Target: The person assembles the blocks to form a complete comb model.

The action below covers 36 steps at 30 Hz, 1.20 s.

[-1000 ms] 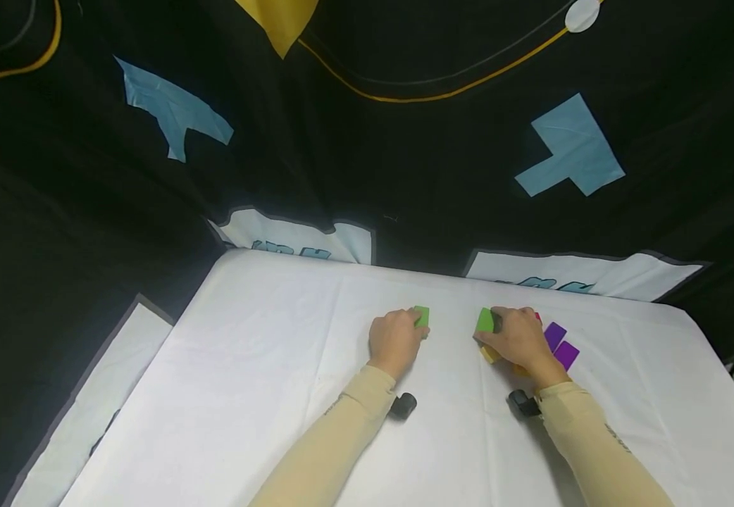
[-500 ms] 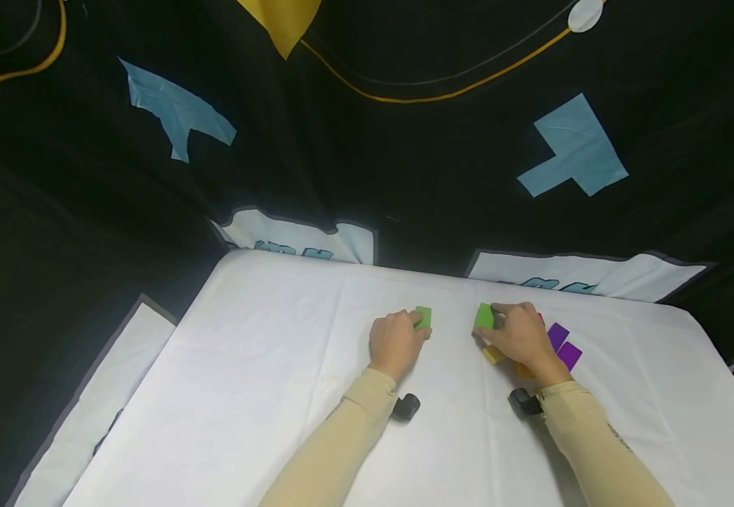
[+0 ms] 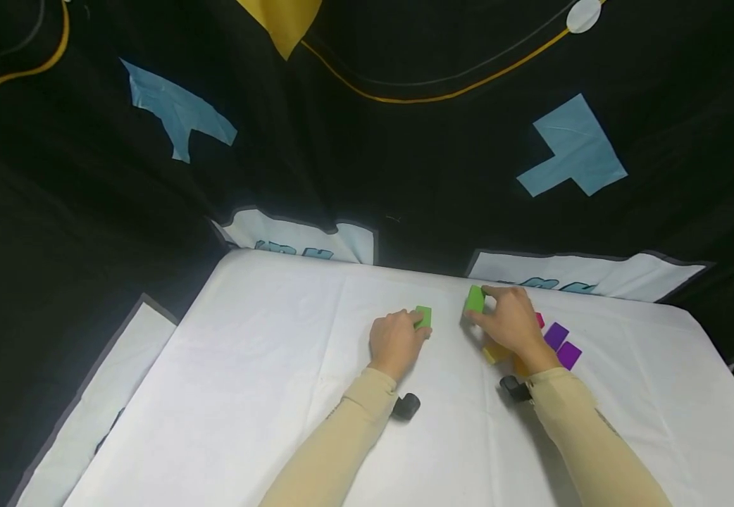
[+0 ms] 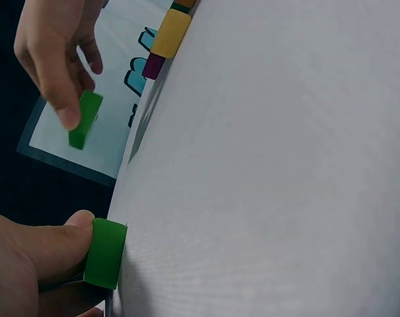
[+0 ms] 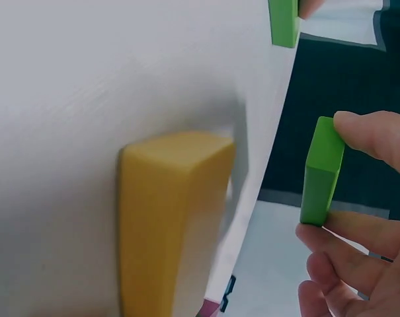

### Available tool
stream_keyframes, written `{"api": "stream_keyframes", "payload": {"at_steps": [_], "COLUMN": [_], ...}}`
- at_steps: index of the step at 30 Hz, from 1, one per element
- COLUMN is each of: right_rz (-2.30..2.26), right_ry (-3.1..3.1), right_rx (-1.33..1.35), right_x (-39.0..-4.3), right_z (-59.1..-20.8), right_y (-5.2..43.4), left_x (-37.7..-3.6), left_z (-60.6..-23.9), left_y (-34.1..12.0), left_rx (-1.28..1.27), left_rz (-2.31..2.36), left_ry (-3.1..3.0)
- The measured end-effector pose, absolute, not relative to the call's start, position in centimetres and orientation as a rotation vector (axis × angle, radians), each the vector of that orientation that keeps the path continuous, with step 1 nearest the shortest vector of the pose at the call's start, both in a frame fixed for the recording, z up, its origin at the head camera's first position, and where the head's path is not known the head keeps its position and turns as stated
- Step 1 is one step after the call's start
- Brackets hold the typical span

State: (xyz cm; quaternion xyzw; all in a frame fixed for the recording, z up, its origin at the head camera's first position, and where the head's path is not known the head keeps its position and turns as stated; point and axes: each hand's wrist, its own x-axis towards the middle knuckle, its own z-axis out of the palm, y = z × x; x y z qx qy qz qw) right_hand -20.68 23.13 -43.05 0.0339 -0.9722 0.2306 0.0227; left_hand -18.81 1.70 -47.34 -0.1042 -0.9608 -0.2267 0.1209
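Right hand (image 3: 511, 318) pinches green block (image 3: 475, 299); left hand (image 3: 396, 340) holds second green block (image 3: 423, 316).

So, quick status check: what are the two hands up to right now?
Left hand grips a green block on the white table. Right hand pinches a second green block, lifted. Yellow block and purple blocks beside it; nothing between.

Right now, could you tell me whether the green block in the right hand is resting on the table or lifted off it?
Lifted: the right hand pinches the green block clear of the table.
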Motion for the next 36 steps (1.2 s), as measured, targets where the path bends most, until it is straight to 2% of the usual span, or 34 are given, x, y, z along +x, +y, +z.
{"api": "stream_keyframes", "payload": {"at_steps": [19, 36], "right_rz": [0.739, 0.731], "right_ry": [-2.957, -2.970], "right_rx": [0.219, 0.281], "right_x": [-23.3, -24.9], "right_z": [-43.0, -44.5], "right_y": [19.4, 17.0], "left_x": [-18.7, -18.7], "left_z": [-47.4, -47.4], "left_y": [1.7, 1.5], "left_rx": [-0.298, -0.328], "left_rz": [-0.697, -0.637], "left_ry": [-2.825, -2.782]}}
